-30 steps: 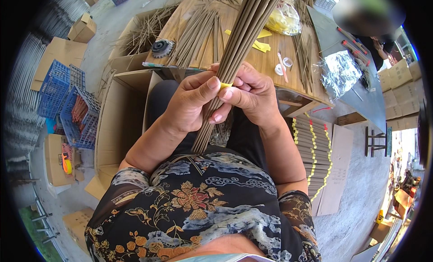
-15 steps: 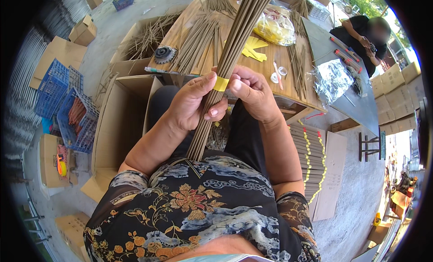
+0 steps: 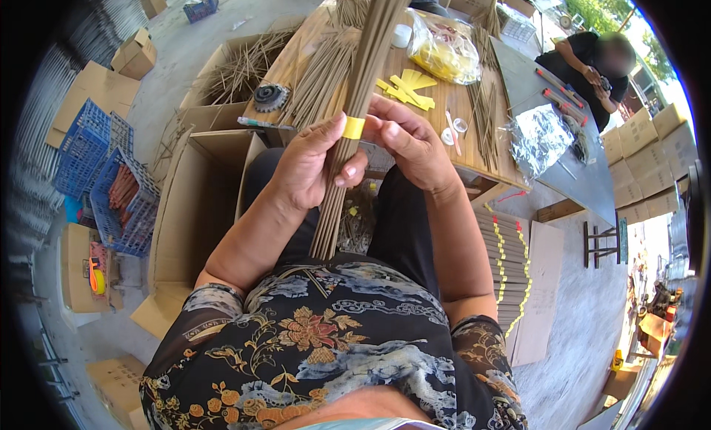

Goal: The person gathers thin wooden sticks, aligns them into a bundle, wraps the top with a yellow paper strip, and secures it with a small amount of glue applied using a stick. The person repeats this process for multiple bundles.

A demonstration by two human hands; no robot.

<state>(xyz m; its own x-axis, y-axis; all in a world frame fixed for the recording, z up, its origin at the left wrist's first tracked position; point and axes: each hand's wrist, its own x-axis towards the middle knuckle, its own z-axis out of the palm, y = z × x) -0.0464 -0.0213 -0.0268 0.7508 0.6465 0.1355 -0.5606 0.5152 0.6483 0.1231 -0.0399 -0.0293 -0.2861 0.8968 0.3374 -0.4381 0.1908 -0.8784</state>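
A long bundle of brown incense sticks (image 3: 370,56) slants up from my lap over the table edge, with a yellow paper band (image 3: 354,127) around its middle. My left hand (image 3: 307,160) is closed around the bundle, its thumb pressing at the band's left edge. Beside the band's right edge is my right hand (image 3: 415,145), its fingers curled and its thumb raised. Whether something small is pinched in those fingers is hidden. Cut yellow paper strips (image 3: 407,88) lie fanned on the wooden table (image 3: 433,119) beyond, close to loose sticks (image 3: 318,78).
Open cardboard boxes (image 3: 196,200) stand at my left, beyond them blue crates (image 3: 122,208). A plastic bag (image 3: 444,48), a dark toothed wheel (image 3: 271,97) and small white lids (image 3: 447,137) lie on the table. Banded bundles (image 3: 511,267) lie at my right. Another person (image 3: 578,60) sits far right.
The bundle has swung slightly left at its upper end, and both hands have shifted a little left. My right hand's fingers have moved slightly off the bundle's front.
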